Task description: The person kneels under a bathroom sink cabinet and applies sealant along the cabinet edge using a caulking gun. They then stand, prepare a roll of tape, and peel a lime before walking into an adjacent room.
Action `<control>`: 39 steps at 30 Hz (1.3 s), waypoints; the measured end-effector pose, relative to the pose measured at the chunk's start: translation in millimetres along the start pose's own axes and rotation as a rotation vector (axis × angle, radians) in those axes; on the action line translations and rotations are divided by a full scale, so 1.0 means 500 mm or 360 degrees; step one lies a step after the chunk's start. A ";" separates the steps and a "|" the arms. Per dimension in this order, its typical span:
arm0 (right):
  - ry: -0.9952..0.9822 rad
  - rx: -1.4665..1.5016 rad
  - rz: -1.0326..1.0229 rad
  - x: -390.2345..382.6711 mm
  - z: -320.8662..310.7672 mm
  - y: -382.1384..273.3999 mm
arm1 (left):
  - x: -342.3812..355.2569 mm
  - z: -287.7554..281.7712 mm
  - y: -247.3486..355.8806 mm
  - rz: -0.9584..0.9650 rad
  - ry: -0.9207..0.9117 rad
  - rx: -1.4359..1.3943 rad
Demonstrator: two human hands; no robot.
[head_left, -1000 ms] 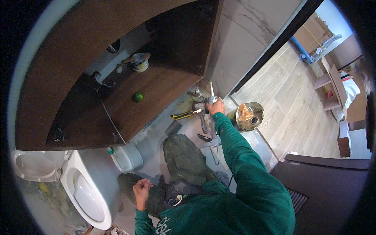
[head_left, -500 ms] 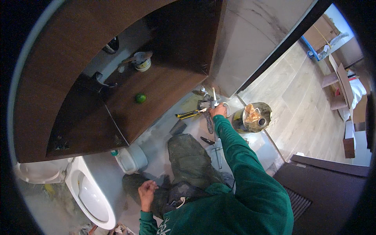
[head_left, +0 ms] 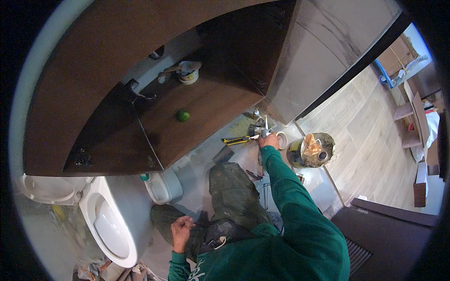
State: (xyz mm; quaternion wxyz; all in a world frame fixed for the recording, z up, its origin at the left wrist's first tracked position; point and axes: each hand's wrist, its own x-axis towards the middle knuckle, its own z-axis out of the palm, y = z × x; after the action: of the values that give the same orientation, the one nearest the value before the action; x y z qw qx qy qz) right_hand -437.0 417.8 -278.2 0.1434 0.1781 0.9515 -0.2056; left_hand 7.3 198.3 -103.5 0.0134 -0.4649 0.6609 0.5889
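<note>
My right hand (head_left: 268, 141) reaches to the floor by the cabinet's right corner, its fingers curled at a grey piece with a pale pointed nozzle (head_left: 266, 122). What lies inside the grip is hidden. Touching or almost touching that hand is a white ring-shaped roll (head_left: 281, 139). To its left lie yellow-and-black tools (head_left: 236, 140). A dark-handled tool (head_left: 253, 175) and a thin metal tool (head_left: 266, 195) rest beneath the forearm. Over my thigh, my left hand (head_left: 182, 232) is loosely closed, with nothing visible in it.
A bucket (head_left: 300, 157) with crumpled brown material stands right of my right hand. The brown cabinet (head_left: 211, 103) ahead holds a green round fruit (head_left: 183, 115) and a white tub (head_left: 189, 77). Left are a white toilet bowl (head_left: 110, 229) and a white basin (head_left: 164, 186).
The view has shifted, so most of the scene sits farther right. My right hand stays by the nozzle, and my left hand remains curled over my thigh.
</note>
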 end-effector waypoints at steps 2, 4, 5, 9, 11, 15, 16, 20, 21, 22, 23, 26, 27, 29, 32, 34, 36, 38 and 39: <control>0.0061 0.0005 0.0008 -0.007 -0.017 0.003 | 0.001 0.002 0.004 0.0000 0.0020 -0.0150; 0.0186 -0.0039 -0.0160 -0.017 -0.043 0.008 | 0.005 0.003 0.009 0.0063 0.0013 -0.0101; 0.0249 -0.0062 -0.0244 -0.025 -0.059 0.009 | 0.008 0.004 0.012 0.0076 0.0007 -0.0083; 0.0294 0.0352 -0.0548 -0.083 -0.155 0.000 | 0.022 0.008 0.020 0.0116 -0.0022 0.0090; 0.0353 0.0539 -0.0894 -0.130 -0.207 -0.024 | 0.028 0.013 0.018 0.0164 -0.0023 0.0053; 0.0221 0.0897 -0.1175 -0.218 -0.263 -0.118 | 0.031 0.027 0.007 0.0219 -0.0005 0.0065; 0.0144 0.0984 -0.1277 -0.228 -0.261 -0.151 | 0.031 0.031 0.006 0.0238 -0.0022 0.0083; 0.0083 0.0157 -0.1584 -0.201 -0.199 -0.316 | 0.015 0.039 0.006 0.0183 -0.0037 0.0044; 0.0079 0.0027 -0.1619 -0.189 -0.177 -0.359 | 0.006 0.037 0.007 0.0224 -0.0026 0.0053; 0.0038 -0.0072 -0.1642 -0.178 -0.156 -0.397 | -0.006 0.034 0.007 0.0229 -0.0016 0.0030; 0.0067 -0.0119 -0.1713 -0.171 -0.137 -0.434 | -0.017 0.028 0.007 0.0201 -0.0007 -0.0011; 0.0091 -0.0151 -0.1674 -0.183 -0.101 -0.499 | -0.059 0.007 -0.003 0.0144 0.0050 -0.0112; 0.0084 -0.0145 -0.1617 -0.200 -0.092 -0.507 | -0.075 -0.002 -0.009 0.0114 0.0102 -0.0192; -0.0070 -0.0145 -0.1615 -0.241 -0.070 -0.504 | -0.106 -0.020 -0.025 0.0011 0.0214 -0.0305; -0.0163 -0.0122 -0.1764 -0.290 -0.029 -0.491 | -0.129 -0.034 -0.041 -0.0077 0.0298 -0.0415; -0.0198 -0.0217 -0.1955 -0.302 -0.009 -0.496 | -0.127 -0.040 -0.034 -0.0038 0.0299 -0.0387; 0.0037 -0.0056 -0.2035 -0.312 -0.008 -0.505 | -0.122 -0.042 -0.008 0.0064 0.0286 -0.0291; -0.0005 0.0051 -0.1811 -0.338 -0.031 -0.504 | -0.117 -0.037 0.037 0.0175 0.0363 -0.0305; -0.0082 0.0374 -0.1851 -0.369 -0.047 -0.491 | -0.113 -0.033 0.065 0.0218 0.0402 -0.0309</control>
State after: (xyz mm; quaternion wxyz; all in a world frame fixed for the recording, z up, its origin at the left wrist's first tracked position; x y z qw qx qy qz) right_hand -374.1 167.6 -110.3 0.0097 -0.3629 0.8600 -0.3586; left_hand 27.6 215.1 -41.7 -0.1548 -0.4882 0.6275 0.5865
